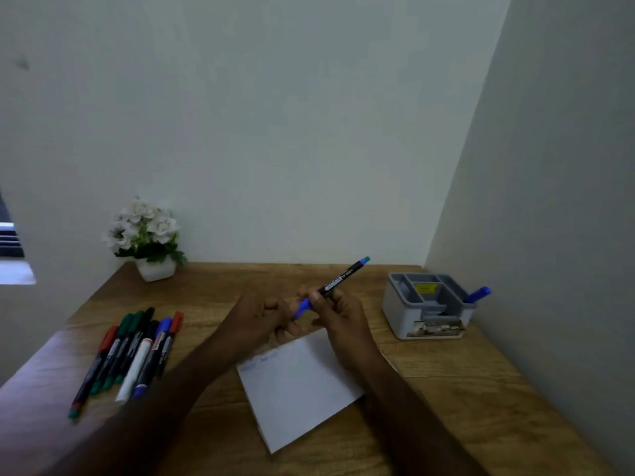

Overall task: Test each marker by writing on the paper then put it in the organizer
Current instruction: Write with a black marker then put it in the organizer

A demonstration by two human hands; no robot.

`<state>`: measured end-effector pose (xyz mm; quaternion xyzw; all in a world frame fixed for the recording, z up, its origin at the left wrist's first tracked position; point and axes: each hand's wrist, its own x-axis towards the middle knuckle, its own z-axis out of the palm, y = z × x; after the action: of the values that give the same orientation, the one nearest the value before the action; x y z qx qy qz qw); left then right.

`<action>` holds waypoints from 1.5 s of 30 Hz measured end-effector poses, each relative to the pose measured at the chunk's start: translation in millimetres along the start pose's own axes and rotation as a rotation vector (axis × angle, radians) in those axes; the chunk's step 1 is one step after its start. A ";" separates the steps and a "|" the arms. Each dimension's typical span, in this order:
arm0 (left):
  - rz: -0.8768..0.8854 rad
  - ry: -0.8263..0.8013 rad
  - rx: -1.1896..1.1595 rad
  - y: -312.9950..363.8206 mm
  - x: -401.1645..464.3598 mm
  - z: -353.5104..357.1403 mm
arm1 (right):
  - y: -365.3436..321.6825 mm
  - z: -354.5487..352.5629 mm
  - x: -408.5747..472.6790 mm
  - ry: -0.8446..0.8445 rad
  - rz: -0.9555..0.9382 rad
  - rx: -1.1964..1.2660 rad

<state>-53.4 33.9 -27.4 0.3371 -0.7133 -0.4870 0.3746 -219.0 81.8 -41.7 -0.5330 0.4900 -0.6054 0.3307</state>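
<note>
**Both hands on a blue-capped marker above the paper**

The right hand (338, 312) grasps the black barrel of a marker (331, 286), fingers and thumb curled round it, so that its far end with a teal tip points up and away to the right. The left hand (264, 316) has its fingers curled at the marker's blue cap; the grip there is partly hidden, but the cap end sits between its fingertips. Both hands hover over the table (446, 389), close together, the marker bridging them.

Directly beneath and just toward the person from the hands lies the white paper (299, 389), turned at an angle, with faint blue scribbles near its far-left corner.

Well to the left of the left hand a bunch of markers (130, 352) lies side by side on the table, with red, green, black and blue caps.

To the right of the right hand, near the wall corner, stands the grey organizer (405, 304), with a blue marker (477, 294) leaning out of its right compartment.

Beyond the left hand, against the wall, sits a white pot of white flowers (146, 235).
</note>
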 end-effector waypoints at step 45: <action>0.131 -0.068 0.450 47.1 31.2 6.6 | -69.1 -69.4 24.7 0.260 -0.230 -1.002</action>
<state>-79.9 24.5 22.0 0.3487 -0.8364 -0.3015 0.2965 -283.2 96.6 35.0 -0.5964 0.6946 -0.3905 -0.0965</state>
